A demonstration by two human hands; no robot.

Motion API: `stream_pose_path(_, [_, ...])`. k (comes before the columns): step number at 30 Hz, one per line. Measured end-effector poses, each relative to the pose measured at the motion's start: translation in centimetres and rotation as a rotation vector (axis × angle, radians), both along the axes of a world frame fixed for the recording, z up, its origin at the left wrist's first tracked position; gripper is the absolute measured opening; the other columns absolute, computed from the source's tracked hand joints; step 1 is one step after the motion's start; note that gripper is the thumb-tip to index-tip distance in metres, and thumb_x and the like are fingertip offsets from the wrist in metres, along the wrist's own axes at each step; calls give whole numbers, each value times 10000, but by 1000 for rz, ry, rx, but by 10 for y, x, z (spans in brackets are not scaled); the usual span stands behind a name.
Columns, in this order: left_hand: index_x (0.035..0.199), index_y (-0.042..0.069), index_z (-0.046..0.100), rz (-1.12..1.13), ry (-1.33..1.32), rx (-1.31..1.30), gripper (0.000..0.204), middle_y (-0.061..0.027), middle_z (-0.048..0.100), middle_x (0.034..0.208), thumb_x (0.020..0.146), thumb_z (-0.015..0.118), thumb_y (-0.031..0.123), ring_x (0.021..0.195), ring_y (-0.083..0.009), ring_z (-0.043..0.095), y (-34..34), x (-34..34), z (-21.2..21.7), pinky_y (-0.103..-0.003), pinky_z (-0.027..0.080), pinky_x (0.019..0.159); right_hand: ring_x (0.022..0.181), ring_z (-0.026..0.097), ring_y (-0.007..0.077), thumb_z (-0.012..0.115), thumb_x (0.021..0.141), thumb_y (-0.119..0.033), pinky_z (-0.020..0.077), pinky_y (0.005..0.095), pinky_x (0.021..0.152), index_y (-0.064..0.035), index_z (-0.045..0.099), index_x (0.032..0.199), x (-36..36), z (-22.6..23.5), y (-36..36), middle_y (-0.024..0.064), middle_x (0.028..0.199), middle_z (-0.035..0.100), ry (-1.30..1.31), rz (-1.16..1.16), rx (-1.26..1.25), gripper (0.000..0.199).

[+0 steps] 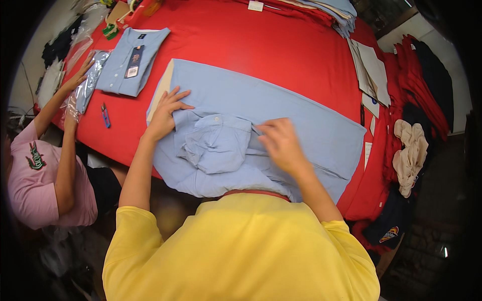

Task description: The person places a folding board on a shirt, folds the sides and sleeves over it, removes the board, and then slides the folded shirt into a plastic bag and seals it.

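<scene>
A light blue shirt (pixel 301 110) is spread at a slant before me, its lower edge reaching my waist. The pale edge of a cream board or sheet (pixel 165 88) shows along its left end. On top lies a bunched, folded part with a small button, perhaps a sleeve cuff (pixel 217 143). My left hand (pixel 168 113) rests on the shirt beside this part, fingers spread and pressing on the cloth. My right hand (pixel 282 145) is at the bunched part's right edge, fingers bent toward it. It is slightly blurred, and whether cloth is pinched there cannot be made out.
A red cloth (pixel 226 37) covers the table. At left are a folded blue shirt (pixel 133 60) with a tag, thread snips (pixel 105 115), and a co-worker's hands on a plastic-wrapped garment (pixel 93 75). Papers (pixel 371 70) and piled garments (pixel 411 145) lie right; folded stacks (pixel 336 12) lie far.
</scene>
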State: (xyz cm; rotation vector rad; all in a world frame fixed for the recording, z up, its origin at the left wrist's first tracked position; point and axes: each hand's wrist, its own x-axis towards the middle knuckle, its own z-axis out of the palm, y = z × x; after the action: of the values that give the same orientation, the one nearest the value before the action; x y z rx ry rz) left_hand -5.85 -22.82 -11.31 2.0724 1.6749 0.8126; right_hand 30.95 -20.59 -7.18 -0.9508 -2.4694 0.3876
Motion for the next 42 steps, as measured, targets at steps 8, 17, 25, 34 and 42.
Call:
stream_pose_path(8, [1014,161,748,12,-16,7,525,-16,545,1406,640,510,-120,1431,-281,321,1,4,0,-474,140,1206,1029,501,292,707,801,-158,390,467,888,-115,632,1124,-101,-16,10,78,1089,577,-232,182,-7,335])
stream_pose_path(17, [1007,185,757,22,9,58,364,-19,559,1362,707,634,19,1410,-278,352,-5,-2,-4,-466,176,1198,785,642,376,616,758,-70,499,460,624,0,472,957,-98,83,-87,169,827,606,-155,493,-363,256])
stream_pose_path(25, [1004,144,723,-21,-4,84,236,-90,545,1280,835,569,84,1372,-305,385,1,-5,-3,-466,158,1199,982,563,279,545,872,-98,481,498,837,-41,548,1052,-126,122,-138,85,829,525,111,912,-314,189])
stream_pose_path(34, [941,72,604,-72,121,145,202,-98,576,1195,805,509,-44,1237,-321,474,12,-9,-7,-442,325,1093,1000,508,355,556,777,11,462,395,838,-54,601,1074,-116,156,-116,132,1028,481,157,705,-581,308])
stream_pose_path(42, [1009,60,617,-58,157,127,468,-81,586,1156,624,839,209,1166,-309,483,16,-8,12,-406,366,1025,1048,571,159,650,784,27,478,290,924,-43,576,1192,29,86,38,67,1187,563,779,-141,-833,420])
